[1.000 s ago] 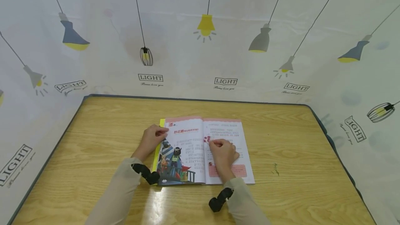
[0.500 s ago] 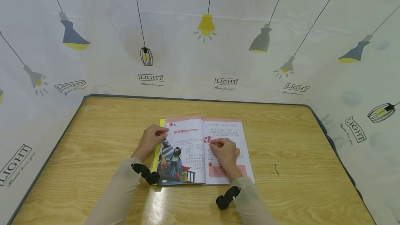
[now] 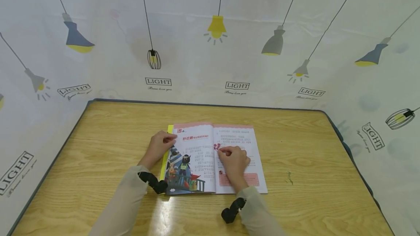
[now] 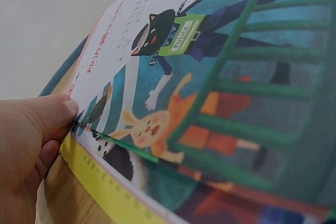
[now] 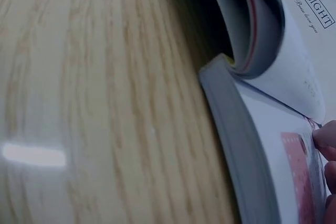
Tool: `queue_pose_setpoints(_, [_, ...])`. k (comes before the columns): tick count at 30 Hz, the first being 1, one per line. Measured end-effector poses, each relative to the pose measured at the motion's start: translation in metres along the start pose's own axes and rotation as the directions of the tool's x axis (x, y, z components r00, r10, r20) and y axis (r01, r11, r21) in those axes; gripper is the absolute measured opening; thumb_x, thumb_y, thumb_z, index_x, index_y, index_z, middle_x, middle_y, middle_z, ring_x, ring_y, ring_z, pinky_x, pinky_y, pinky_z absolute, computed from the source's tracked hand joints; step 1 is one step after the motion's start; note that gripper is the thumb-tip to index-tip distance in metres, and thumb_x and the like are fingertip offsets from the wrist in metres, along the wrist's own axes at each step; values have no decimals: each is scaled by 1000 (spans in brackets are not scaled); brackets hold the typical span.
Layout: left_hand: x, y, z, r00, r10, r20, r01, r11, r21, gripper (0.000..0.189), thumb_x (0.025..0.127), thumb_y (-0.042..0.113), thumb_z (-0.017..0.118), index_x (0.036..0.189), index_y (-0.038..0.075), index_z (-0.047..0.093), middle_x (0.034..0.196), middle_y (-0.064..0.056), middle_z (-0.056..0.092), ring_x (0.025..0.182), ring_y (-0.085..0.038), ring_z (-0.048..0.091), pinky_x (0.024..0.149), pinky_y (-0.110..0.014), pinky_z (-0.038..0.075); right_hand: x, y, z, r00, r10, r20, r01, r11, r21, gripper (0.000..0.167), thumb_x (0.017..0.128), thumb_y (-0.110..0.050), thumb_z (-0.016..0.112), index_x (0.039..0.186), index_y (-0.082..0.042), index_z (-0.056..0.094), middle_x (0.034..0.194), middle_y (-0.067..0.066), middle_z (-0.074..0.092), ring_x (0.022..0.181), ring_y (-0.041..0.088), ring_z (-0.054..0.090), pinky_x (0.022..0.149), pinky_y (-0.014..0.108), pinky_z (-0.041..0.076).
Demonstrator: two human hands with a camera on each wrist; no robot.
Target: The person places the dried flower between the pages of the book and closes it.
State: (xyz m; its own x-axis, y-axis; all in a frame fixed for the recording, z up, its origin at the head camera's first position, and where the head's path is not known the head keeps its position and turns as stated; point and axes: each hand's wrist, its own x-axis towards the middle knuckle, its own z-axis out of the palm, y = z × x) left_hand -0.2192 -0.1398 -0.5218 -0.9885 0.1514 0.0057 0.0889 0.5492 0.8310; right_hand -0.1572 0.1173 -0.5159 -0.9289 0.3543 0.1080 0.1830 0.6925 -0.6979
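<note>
An open picture book (image 3: 200,156) lies on the wooden table, its left page bearing a black cat in a police vest. My left hand (image 3: 158,146) grips the left edge. In the left wrist view the thumb (image 4: 60,109) lies on the page, with fingers curled below. My right hand (image 3: 234,161) is over the right page, thumb and forefinger tips together near the centre fold. Right at them is a small red flower-like cluster (image 3: 217,146); I cannot tell whether they pinch it. In the right wrist view the fingertips (image 5: 325,135) reach the page by the fold.
A yellow cover edge (image 3: 170,128) sticks out past the left pages. The wood-grain table (image 3: 315,156) has a dark rim along the back and sides. Behind it hangs a white cloth (image 3: 190,65) printed with lamps and "LIGHT" labels. Black wrist mounts (image 3: 152,182) sit on both sleeves.
The right wrist has swung a little right and then back left, its fingertips staying close to the red cluster. My left hand and the book keep their places.
</note>
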Motion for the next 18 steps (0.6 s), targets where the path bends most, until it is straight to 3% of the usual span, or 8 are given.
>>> queue_pose_setpoints(6, [1,0,0,1000,-18,4,18,1000,-10,23,88,13,61,108,2,67,95,-9,55,85,-21,51,75,-34,44,-4,-5,0,999,-7,-54,5,999,-38,10,76,-29,72,74,-19,73,71,-4,51,75,20,42,74,45,23])
queue_pose_setpoints(18, [1,-1,0,1000,-1,-1,1,1000,0,23,88,11,61,108,1,67,94,-9,54,85,-22,51,74,-34,44,-1,-8,9,994,54,-100,-63,994,-91,16,76,-35,69,73,-19,70,73,-2,51,74,21,41,75,46,22])
